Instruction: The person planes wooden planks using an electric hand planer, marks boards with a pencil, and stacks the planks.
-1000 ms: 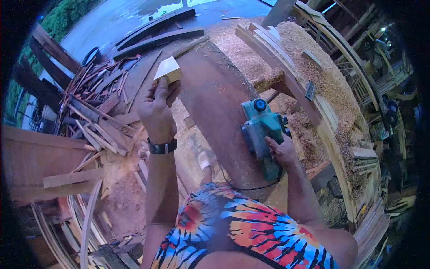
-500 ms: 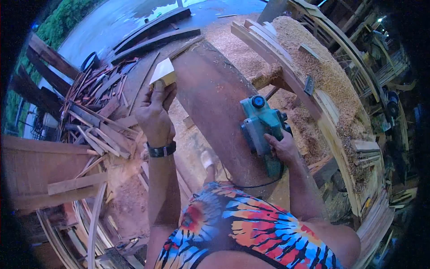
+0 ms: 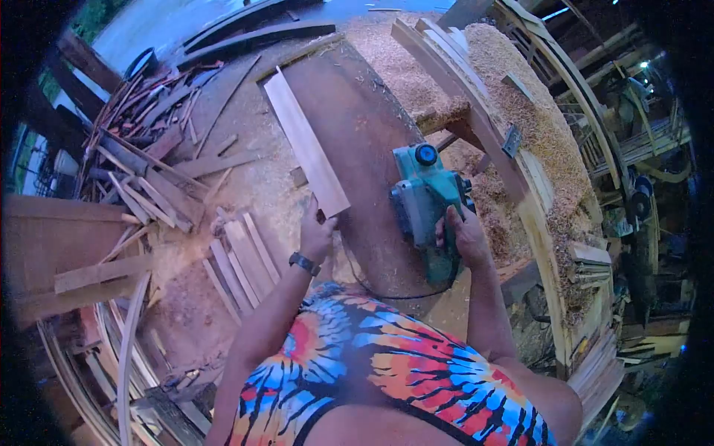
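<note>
My left hand (image 3: 318, 234) is closed on the near end of a pale wooden board (image 3: 306, 145). The board stretches away from me along the left edge of a broad brown workbench plank (image 3: 357, 126). My right hand (image 3: 465, 236) wraps round the rear handle of a teal electric hand planer (image 3: 431, 195), which rests on the right side of the bench. A dark power cord (image 3: 401, 297) loops from the planer across the near end of the bench. My right fingers are partly hidden behind the handle.
Wood shavings (image 3: 513, 97) are heaped on the right behind a long timber beam (image 3: 476, 111). Scrap strips (image 3: 149, 186) lie piled at the left. Several cut boards (image 3: 242, 256) lie on the floor beside my left forearm. A small metal piece (image 3: 512, 140) sits on the beam.
My left hand has come down and toward me, bringing the board from raised, end toward my eyes, to lying lengthwise along the bench. My right hand stays on the planer.
</note>
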